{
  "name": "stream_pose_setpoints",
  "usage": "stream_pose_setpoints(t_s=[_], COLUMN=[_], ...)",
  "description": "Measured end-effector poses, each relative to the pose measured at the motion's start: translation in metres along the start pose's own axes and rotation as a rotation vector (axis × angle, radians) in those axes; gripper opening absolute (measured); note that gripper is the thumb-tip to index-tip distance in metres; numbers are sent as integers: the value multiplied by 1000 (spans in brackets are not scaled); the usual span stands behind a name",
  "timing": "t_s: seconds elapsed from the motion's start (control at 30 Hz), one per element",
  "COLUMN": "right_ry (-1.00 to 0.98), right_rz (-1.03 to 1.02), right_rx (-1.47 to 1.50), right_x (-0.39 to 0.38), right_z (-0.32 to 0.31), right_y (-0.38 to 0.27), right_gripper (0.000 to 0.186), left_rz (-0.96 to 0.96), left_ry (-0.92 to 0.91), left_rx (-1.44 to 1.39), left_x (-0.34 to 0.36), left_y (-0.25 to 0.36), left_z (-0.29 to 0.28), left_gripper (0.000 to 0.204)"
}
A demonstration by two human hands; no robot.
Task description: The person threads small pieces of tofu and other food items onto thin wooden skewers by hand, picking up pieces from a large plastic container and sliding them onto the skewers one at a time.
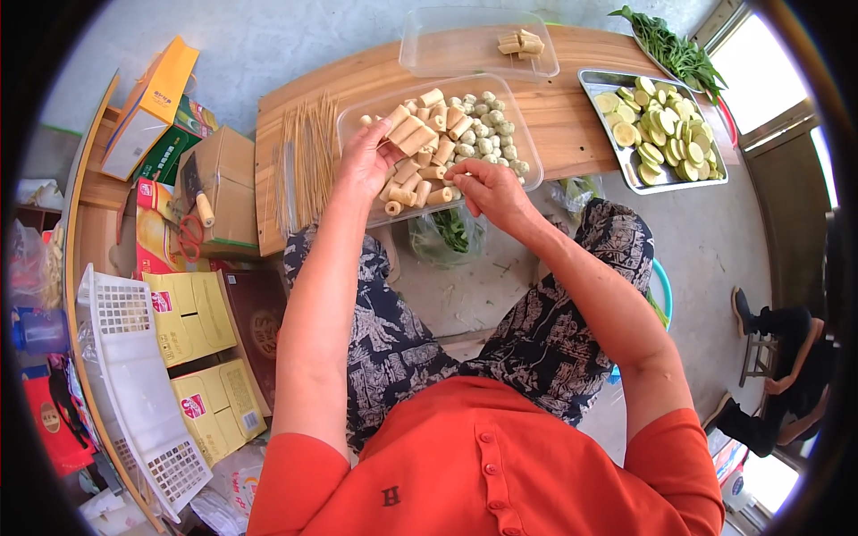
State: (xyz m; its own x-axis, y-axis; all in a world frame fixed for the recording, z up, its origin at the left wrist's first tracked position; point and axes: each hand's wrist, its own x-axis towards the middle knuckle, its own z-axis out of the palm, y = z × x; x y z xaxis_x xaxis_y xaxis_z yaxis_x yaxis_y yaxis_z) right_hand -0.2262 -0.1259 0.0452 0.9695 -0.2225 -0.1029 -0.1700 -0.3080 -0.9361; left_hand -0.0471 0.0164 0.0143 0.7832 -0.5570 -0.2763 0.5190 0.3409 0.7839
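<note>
Over a clear plastic tub (529, 112) on the wooden table, my left hand (362, 161) is closed around a row of short tan tubular rolls (413, 136). My right hand (496, 192) hovers at the tub's near edge, thumb and fingertips pinched together. Whatever lies in that pinch is too small to make out. Loose tan rolls (414, 182) fill the left and middle of the tub. Pale green speckled balls (487, 116) fill its right side. Thin wooden skewers (308, 152) lie on the table just left of the tub.
A second clear tub (433, 54) holding a few rolls stands behind. To the right are a metal tray (593, 100) of sliced zucchini (666, 121) and leafy greens (675, 49). Boxes (223, 170), red scissors (189, 237) and a knife (204, 205) are left. A person (786, 380) sits far right.
</note>
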Motion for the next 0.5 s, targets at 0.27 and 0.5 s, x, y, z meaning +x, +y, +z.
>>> stream_pose_setpoints(t_s=[0.27,0.5], right_ry=[27,81], right_rz=[-9,-9], right_rx=[54,181], right_x=[7,6], right_z=[-3,-15], right_y=[11,12], right_gripper=[18,19], left_rz=[-35,97], left_ry=[3,94], left_rx=[-15,1194], left_x=[5,22], left_y=[-3,-36], left_z=[-5,-34], left_gripper=[29,20])
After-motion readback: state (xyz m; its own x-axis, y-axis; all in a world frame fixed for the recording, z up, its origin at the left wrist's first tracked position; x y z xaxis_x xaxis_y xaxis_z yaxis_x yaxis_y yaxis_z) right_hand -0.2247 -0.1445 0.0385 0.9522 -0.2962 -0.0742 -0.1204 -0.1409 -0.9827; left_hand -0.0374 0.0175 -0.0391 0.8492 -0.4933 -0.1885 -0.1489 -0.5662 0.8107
